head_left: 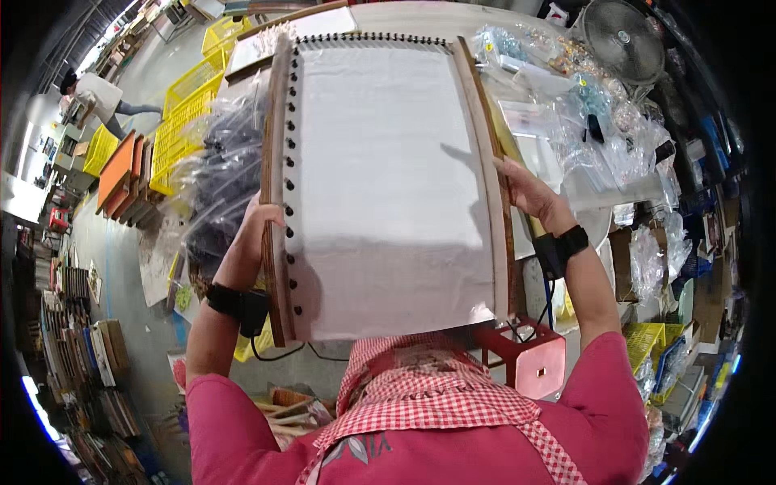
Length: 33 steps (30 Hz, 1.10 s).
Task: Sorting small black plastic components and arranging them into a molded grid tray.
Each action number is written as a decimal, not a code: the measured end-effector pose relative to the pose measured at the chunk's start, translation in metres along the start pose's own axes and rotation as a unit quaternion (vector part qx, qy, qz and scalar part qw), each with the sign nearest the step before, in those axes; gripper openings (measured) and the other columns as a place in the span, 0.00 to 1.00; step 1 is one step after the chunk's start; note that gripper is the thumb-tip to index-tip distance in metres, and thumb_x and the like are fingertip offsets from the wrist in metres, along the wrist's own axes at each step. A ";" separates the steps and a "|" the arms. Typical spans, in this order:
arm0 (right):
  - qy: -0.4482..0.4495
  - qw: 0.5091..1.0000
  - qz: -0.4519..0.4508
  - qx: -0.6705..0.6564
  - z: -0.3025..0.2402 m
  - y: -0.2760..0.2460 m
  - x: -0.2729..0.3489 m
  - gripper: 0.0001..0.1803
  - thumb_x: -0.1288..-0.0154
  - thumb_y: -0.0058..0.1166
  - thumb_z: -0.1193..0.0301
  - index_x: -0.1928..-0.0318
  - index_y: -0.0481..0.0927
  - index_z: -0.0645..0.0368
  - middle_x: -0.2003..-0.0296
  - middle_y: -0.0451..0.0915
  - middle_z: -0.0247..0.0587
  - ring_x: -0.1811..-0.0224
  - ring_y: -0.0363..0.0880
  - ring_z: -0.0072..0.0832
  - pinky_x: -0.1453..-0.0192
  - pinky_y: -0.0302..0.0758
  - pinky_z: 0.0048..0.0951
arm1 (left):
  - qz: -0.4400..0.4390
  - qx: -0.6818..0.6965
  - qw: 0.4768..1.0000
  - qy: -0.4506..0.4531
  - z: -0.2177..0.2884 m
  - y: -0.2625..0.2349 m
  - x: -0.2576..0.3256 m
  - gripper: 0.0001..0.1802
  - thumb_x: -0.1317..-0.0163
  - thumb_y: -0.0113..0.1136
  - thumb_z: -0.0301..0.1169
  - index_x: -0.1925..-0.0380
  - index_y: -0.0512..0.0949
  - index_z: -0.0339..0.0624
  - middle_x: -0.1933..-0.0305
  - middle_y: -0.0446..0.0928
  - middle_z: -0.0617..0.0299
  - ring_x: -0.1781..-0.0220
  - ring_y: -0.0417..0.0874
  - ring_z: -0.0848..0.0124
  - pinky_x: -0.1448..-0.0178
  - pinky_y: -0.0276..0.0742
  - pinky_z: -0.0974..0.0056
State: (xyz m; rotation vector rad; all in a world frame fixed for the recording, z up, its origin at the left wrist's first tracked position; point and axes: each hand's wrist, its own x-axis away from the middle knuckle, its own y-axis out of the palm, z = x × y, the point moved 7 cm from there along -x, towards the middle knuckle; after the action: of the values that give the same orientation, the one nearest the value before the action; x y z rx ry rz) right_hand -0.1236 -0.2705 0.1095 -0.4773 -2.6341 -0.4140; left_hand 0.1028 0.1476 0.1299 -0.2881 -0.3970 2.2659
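Note:
Held up in front of me is a large wooden-sided board [388, 162] covered with a white sheet. Small black beads or pegs [289, 162] run in a row down its left side, and a similar row lines the top edge. My left hand [265, 217] is closed around the left wooden rail, thumb lying over the front. On the opposite side, my right hand [529, 192] grips the right rail; most of its fingers are hidden behind the board. A shadow falls across the sheet's lower part.
Bagged dark items [222, 174] lie left of the board, beside yellow crates [187, 101]. Clear plastic bags [606, 121] crowd the table at right, below a fan [622, 40]. A red metal stand [529, 360] is near my right arm. Another person [99, 97] bends over at far left.

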 end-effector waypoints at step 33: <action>0.009 0.983 -0.071 -0.172 0.191 0.159 0.041 0.24 0.42 0.54 0.67 0.46 0.73 0.65 0.49 0.75 0.43 0.47 0.73 0.37 0.41 0.69 0.37 | 0.243 0.280 0.906 -0.204 -0.086 0.193 0.241 0.27 0.28 0.38 0.51 0.62 0.77 0.38 0.67 0.75 0.60 0.65 0.71 0.67 0.57 0.70 0.58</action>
State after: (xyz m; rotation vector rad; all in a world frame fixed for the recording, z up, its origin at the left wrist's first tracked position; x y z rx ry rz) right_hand -0.1643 -0.0493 -0.0037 -0.3890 -2.5944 -0.9229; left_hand -0.1575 0.2239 -0.0402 0.4428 0.1576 2.8119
